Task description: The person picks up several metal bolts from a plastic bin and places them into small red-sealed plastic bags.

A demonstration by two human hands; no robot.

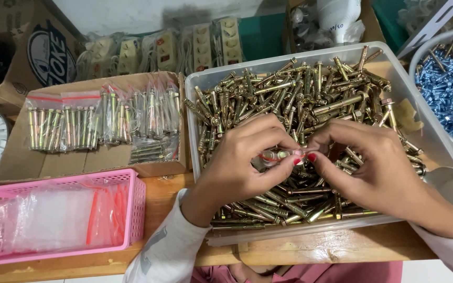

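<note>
Table (300,251) of bare wood runs along the near edge, crowded almost to its rim; only a narrow strip in front of the tub stays free. Tub (431,120), clear plastic and the largest thing, fills the centre and is heaped with brass-coloured bolts (300,94) lying every way, so both hands work hemmed in between its side walls. To its left a cardboard tray (22,162) carries filled bags (100,118) in a row, the bolts inside them standing lengthwise away from the person. A pink basket (135,204) nearer the edge holds empty bags (53,220). At far right a bowl (420,57) of blue screws (449,91) presses against the tub's corner. Left hand (237,167) and right hand (378,173) meet over the middle of the heap, fingertips pinched shut from both sides on a small bag (276,155) with bolts inside; its long axis lies left to right, level, just above the pile.
</note>
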